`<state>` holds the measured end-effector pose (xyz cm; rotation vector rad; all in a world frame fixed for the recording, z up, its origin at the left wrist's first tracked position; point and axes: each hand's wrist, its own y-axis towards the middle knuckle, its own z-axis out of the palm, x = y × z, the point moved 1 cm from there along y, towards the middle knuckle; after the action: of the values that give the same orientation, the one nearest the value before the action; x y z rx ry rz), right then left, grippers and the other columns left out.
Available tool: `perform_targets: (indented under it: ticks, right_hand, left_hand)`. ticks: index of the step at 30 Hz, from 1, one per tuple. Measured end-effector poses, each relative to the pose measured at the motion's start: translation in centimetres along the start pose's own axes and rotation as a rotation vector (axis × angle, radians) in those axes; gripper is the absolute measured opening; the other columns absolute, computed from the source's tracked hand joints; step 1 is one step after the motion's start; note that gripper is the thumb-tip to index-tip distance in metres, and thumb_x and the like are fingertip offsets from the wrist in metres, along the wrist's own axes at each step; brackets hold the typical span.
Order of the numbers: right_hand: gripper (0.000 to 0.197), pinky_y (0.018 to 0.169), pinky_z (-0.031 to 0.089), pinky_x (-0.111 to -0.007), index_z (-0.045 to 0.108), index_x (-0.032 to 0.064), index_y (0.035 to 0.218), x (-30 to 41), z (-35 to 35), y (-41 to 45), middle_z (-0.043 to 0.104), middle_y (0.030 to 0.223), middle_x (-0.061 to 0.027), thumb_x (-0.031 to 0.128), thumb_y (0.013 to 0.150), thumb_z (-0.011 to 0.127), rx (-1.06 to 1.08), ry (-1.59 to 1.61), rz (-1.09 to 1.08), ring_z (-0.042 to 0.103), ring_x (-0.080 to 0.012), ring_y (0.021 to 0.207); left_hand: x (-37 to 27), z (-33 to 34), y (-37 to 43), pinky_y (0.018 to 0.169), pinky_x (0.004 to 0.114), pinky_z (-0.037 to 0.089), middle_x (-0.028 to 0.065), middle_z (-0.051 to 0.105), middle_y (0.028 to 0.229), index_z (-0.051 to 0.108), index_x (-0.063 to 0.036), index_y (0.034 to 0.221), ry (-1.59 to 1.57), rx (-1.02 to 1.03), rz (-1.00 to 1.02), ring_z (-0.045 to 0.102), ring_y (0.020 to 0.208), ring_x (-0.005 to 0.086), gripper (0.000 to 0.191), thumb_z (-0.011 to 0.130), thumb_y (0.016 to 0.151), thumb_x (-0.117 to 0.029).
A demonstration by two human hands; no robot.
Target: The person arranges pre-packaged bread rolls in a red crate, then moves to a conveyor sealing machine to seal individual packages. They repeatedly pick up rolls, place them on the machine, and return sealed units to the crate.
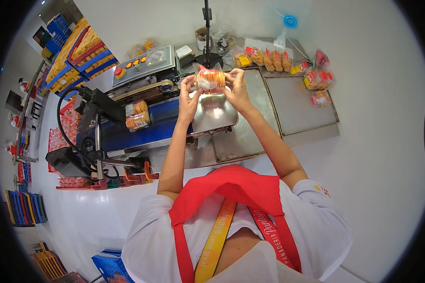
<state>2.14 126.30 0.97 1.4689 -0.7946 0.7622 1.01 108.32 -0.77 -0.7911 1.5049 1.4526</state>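
Observation:
Between my left hand (189,100) and my right hand (239,92) I hold a clear plastic pack of round biscuits (209,80), gripped at its two ends. It is raised over a shiny metal chute plate (214,113) at the end of a machine's blue conveyor belt (163,118). On the belt, left of my left hand, lie packs of biscuits (137,119) side by side, near a black printer head (108,108) on a bracket.
Behind the belt stands a control panel (145,67) with lit buttons. Metal trays (297,102) lie to the right, with several biscuit packs (276,61) along the back and a small blue fan (290,22). Stacked crates (86,56) stand at far left.

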Motion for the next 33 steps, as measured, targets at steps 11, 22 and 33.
perform_targets:
  ticks: [11,22,33]
  right_hand:
    - [0.007,0.063,0.048,-0.034,0.064,-0.0010,0.083,4.4,1.0,-0.1,0.063,0.090,-0.0136,0.006,0.081,0.063,-0.281,-0.663,-0.227,0.060,-0.0283,0.072]
    - [0.009,0.072,0.047,-0.027,0.066,0.0014,0.085,2.6,-0.9,0.2,0.065,0.094,-0.0054,0.010,0.085,0.063,-0.090,-0.207,0.042,0.060,-0.0142,0.081]
    - [0.009,0.075,0.049,-0.023,0.068,-0.0012,0.089,2.1,-0.9,0.4,0.068,0.085,-0.0053,0.005,0.082,0.068,-0.054,0.230,0.197,0.061,-0.0083,0.078]
  left_hand:
    - [-5.2,2.2,-0.1,0.059,0.024,0.050,0.0086,0.068,0.085,0.070,0.0019,0.086,0.536,-0.310,0.244,0.064,0.071,0.0121,0.012,0.069,0.082,-0.009]
    - [-3.6,-1.2,1.2,0.077,0.025,0.047,0.0080,0.066,0.096,0.071,-0.0009,0.086,0.098,-0.010,-0.092,0.060,0.085,0.0119,0.011,0.072,0.077,-0.006]
    - [-3.0,-1.5,0.8,0.077,0.024,0.048,0.0094,0.067,0.091,0.070,0.0011,0.085,-0.161,0.059,-0.152,0.061,0.083,0.0113,0.008,0.071,0.078,-0.001]
